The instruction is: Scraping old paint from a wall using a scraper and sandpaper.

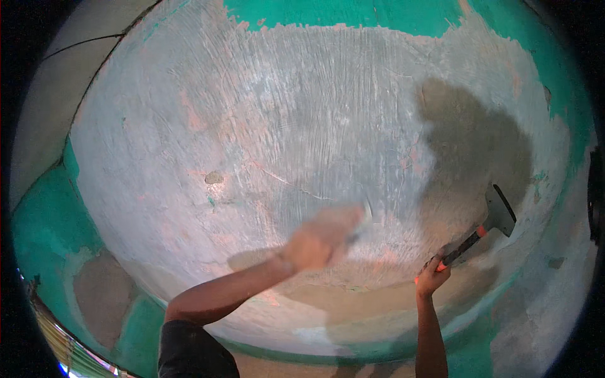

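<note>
A broad-bladed grey metal scraper (502,215) with a black-and-orange handle is at the right, tilted in front of a large grey-white scuffed wall surface (302,113). The right hand (433,277) is wrapped around the lower end of the handle, so the blade points up and to the right, probably to hold it out of the other hand's way. The left hand (318,242), blurred, reaches across the lower middle of the wall from a black sleeve (192,353). Its grasp cannot be made out; a pale, smeared shape (365,218) shows at its fingers, perhaps something pressed flat to the wall. The arm is bent at the elbow, which likely lets it cover the middle of the surface. Vertical streaks and pinkish patches mark the wall, along with a small rough chipped hollow (214,177) left of centre. A dark shadow (482,145) falls above the scraper. Ragged-edged bright green paint (346,12) borders the top, and a brown bare patch (104,296) lies at far left.
</note>
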Demonstrator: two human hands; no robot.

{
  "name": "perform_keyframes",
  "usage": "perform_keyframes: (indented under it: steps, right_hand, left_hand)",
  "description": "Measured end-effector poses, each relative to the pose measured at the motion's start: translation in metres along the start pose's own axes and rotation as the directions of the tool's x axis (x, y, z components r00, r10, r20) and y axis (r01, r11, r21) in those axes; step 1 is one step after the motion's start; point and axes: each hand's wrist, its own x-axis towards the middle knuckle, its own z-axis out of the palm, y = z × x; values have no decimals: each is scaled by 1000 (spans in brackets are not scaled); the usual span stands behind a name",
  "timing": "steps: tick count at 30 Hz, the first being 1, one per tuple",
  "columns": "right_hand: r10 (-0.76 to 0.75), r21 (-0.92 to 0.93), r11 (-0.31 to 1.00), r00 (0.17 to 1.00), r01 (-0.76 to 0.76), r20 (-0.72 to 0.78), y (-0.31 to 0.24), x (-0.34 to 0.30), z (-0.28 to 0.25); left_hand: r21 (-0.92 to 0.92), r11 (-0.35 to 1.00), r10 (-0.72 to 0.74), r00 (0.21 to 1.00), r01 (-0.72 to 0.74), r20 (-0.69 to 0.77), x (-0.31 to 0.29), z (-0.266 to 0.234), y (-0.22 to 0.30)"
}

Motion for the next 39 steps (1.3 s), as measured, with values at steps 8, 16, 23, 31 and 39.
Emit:
perform_keyframes:
  steps: [8, 16, 23, 31, 39]
  right_hand:
    - [-134, -60, 988, 987, 140, 92, 22, 11, -19]
    - [-254, -293, 909, 951, 297, 177, 33, 28, -41]
    - [-215, -298, 897, 911, 327, 353, -59, 44, -61]
    - [-469, -428, 414, 592, 803, 655, -201, 28, -18]
    - [-444, -476, -74, 398, 876, 803, -257, 13, 12]
  left_hand:
    - [302, 841, -270, 832, 449, -484, -22, -89, -44]
    - [-184, 922, -284, 917, 342, 279, -121, 62, 30]
    - [-34, 711, -601, 581, 702, -549, -136, 1, -9]
    - [101, 831, -539, 837, 546, -93, -181, 82, 47]
    - [205, 730, -624, 758, 652, -189, -199, 106, 58]
